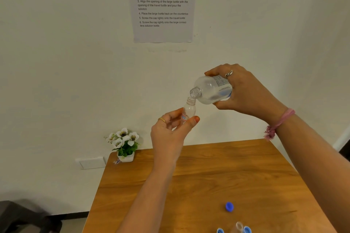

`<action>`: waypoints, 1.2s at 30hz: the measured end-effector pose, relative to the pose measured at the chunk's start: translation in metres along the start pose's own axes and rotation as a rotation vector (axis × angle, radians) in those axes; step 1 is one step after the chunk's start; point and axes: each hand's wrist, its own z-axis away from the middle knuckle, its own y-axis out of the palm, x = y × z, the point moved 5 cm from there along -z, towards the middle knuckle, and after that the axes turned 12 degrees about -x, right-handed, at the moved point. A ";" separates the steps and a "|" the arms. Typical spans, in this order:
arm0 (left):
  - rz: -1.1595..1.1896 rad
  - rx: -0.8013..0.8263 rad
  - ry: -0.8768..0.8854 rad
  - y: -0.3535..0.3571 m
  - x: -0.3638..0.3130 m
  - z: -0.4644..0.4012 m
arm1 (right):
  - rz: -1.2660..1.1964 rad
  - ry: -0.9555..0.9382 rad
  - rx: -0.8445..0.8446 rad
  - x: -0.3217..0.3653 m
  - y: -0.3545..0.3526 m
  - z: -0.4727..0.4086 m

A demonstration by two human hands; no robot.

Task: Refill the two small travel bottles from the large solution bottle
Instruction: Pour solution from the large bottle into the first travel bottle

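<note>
My right hand (244, 91) grips the large clear solution bottle (210, 90), uncapped and tipped on its side with its mouth pointing left and down. My left hand (170, 132) holds a small uncapped travel bottle (189, 109) upright by its lower body, its open neck just under the large bottle's mouth. Both are raised well above the wooden table (208, 176). A second small bottle (239, 226), open at the top, stands at the table's near edge, partly cut off by the frame.
A dark blue cap (229, 206) lies on the table near the front. Two light blue caps (220, 230) (247, 230) sit beside the second small bottle. A small potted white flower (124, 143) stands at the back left corner. An instruction sheet (162, 5) hangs on the wall.
</note>
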 end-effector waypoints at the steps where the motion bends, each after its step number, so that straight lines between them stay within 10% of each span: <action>1: 0.000 0.000 0.000 0.000 0.000 0.000 | 0.002 -0.003 -0.001 0.000 -0.001 0.000; 36: 0.019 0.025 0.010 -0.001 -0.006 0.014 | 0.034 -0.041 0.000 0.012 -0.017 0.005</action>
